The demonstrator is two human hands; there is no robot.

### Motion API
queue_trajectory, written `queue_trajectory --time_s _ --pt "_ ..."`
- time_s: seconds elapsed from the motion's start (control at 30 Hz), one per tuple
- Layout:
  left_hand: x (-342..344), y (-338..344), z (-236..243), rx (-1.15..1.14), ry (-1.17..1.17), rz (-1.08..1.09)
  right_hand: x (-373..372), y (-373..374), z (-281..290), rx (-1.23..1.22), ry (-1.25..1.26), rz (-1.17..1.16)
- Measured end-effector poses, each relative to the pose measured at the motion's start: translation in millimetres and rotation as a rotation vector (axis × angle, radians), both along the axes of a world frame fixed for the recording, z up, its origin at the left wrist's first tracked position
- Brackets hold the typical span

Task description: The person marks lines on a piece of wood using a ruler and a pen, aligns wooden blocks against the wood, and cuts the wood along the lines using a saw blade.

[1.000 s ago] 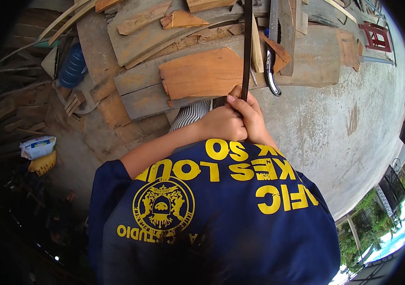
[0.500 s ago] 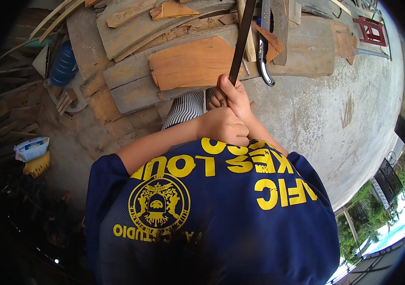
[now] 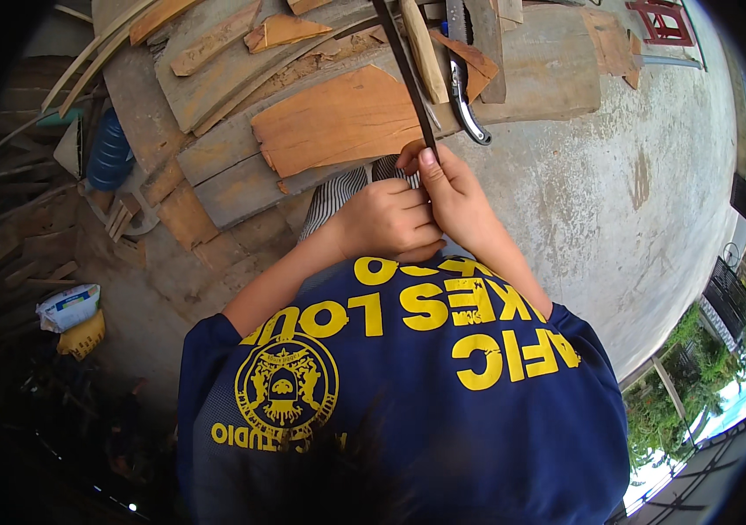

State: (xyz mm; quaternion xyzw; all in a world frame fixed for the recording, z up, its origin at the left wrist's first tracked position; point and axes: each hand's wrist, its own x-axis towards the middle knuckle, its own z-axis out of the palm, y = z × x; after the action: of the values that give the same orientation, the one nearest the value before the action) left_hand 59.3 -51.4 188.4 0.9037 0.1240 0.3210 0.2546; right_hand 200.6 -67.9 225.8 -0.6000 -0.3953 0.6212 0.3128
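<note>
A long, thin, dark strip [image 3: 411, 80] runs from the top edge of the view down to my hands, its lower end hidden by them. My right hand [image 3: 459, 194] is closed on the strip, thumb laid along it. Against the right palm, my left hand [image 3: 390, 219] is curled into a fist; whatever is inside its fingers is hidden. Beyond the hands lies a broad reddish-brown board [image 3: 338, 122] on grey planks [image 3: 228, 179]. Right of the strip are a pale wooden stick [image 3: 424, 52] and a folding saw [image 3: 460, 92] with a black and silver handle.
More wood offcuts [image 3: 285, 31] lie at the top. A blue water jug [image 3: 110, 153] stands at left, with white and yellow sacks [image 3: 71, 308] lower down. Concrete floor [image 3: 583, 201] stretches to the right, towards a dark red stool [image 3: 660, 22].
The strip has swung, its upper part now leaning left instead of right. My right hand has turned, with its thumb now on the strip's near face. The whole view has shifted slightly.
</note>
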Motion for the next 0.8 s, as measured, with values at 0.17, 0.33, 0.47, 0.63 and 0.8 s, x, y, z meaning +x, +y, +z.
queue_trajectory --time_s 0.17,0.33,0.47,0.63,0.8 --pt "0 -10 -5 -0.053 -0.068 -0.066 -18 -2 -28 0.108 -0.002 -0.054" --pt "-36 -6 0 -0.262 0.180 0.015 -1 -12 -79 0.162 -0.260 -0.204" --pt "-151 -35 -65 -0.409 1.057 0.387 34 -33 -90 0.040 -0.420 -0.307" --pt "-229 -119 -139 -0.444 1.640 -0.276 74 -60 -104 -0.030 -0.500 -0.330" --pt "-219 -101 -184 -0.620 0.558 -0.490 71 -61 -113 -0.066 -0.464 -0.350"
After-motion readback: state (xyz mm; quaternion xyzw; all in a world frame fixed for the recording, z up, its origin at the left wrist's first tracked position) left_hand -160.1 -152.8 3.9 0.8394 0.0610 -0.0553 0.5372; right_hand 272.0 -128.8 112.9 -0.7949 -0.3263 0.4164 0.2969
